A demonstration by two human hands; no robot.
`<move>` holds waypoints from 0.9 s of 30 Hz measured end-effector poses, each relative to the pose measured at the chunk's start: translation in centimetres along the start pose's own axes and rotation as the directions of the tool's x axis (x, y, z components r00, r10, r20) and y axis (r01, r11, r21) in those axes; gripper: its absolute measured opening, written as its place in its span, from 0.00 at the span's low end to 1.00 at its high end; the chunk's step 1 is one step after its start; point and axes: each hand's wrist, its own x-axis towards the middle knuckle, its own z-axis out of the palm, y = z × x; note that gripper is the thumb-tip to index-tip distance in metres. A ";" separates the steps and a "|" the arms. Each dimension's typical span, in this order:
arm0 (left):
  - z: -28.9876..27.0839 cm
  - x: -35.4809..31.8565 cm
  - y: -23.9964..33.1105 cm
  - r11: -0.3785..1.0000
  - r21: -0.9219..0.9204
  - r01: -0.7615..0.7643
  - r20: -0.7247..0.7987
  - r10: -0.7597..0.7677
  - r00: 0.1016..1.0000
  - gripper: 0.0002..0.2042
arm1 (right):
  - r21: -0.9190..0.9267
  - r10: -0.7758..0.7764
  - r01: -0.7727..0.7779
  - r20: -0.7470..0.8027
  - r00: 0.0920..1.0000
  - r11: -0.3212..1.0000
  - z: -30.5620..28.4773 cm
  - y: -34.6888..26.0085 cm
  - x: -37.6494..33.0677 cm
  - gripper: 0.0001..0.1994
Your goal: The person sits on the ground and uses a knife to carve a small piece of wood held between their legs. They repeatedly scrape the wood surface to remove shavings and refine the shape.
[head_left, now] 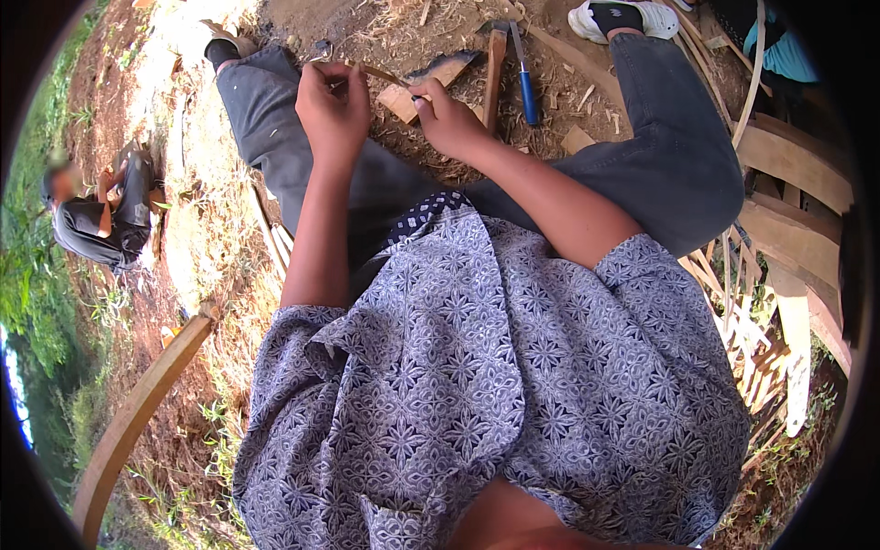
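Observation:
In front of me, between my spread legs, both hands are raised close together. My left hand (335, 108) is closed, its fingertips pinching one end of a thin, brownish strip (378, 75). To the right, my right hand (447, 121) is closed at the strip's other end. A small dark bit shows by its thumb and forefinger, too small to name. Beyond the hands, a pale wood block (399, 104) with a blackened edge lies on the ground. Past my right hand rest a wooden-handled tool (495, 78) with a dark metal head and a blue-handled blade tool (528, 96).
Wood shavings and chips (403, 23) litter the dirt. Curved planks (793, 170) and thin sticks are piled at my right. A long wooden beam (147, 403) slants up at the lower left. Another person (101, 215) sits on the slope at far left.

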 end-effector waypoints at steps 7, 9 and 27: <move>0.3 -0.1 0.7 0.996 -0.066 0.059 0.012 -0.058 0.998 0.10 | -0.098 0.054 -0.063 -0.085 0.995 0.993 2.4 4.3 0.9 0.15; -0.1 -0.1 0.9 1.000 -0.019 0.011 0.001 -0.011 1.000 0.10 | -0.108 0.026 -0.027 -0.013 1.000 0.994 1.4 4.8 1.1 0.15; 1.0 -0.2 2.0 0.994 0.080 -0.078 0.007 0.078 0.997 0.10 | -0.104 0.044 -0.045 -0.014 0.999 0.994 1.4 2.3 -0.1 0.16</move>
